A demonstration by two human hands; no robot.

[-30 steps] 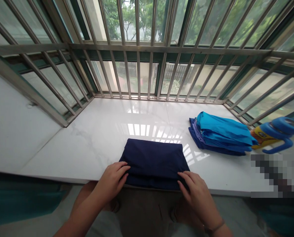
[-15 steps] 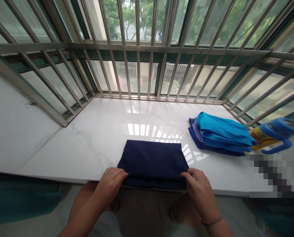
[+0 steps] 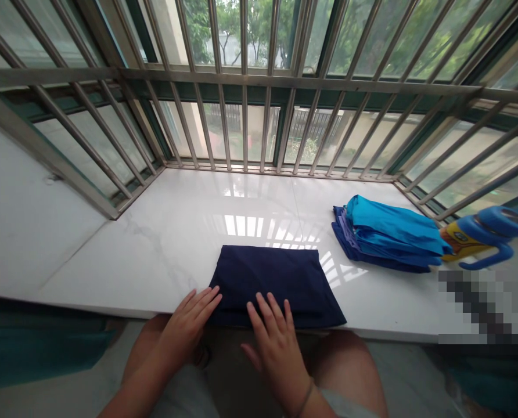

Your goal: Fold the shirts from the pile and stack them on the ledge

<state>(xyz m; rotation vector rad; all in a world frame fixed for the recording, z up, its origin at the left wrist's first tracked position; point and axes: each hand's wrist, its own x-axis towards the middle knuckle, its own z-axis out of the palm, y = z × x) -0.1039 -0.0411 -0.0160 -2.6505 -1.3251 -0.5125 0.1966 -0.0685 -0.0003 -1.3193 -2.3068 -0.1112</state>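
Observation:
A folded navy blue cloth (image 3: 272, 273) lies flat at the front edge of the white marble-look sill, its lower right corner spreading outward. Over its left front corner rests my left hand (image 3: 191, 313), fingers stretched out with the tips on the fabric and the thumb hidden. My right hand (image 3: 272, 328) lies flat near the middle of the cloth's front edge, fingers spread and thumb pointing out to the left below the edge. Neither hand grips the cloth.
To the right sits a stack of folded blue and purple cloths (image 3: 394, 235). Beside it stands a blue and yellow bottle with a handle (image 3: 481, 232). A pixelated patch covers part of the right front. Metal window bars (image 3: 244, 128) enclose the sill (image 3: 154, 249) at the back.
My right hand has let go of the cloth's right front corner and moved left to its middle. My left hand has loosened its pinch and flattened out.

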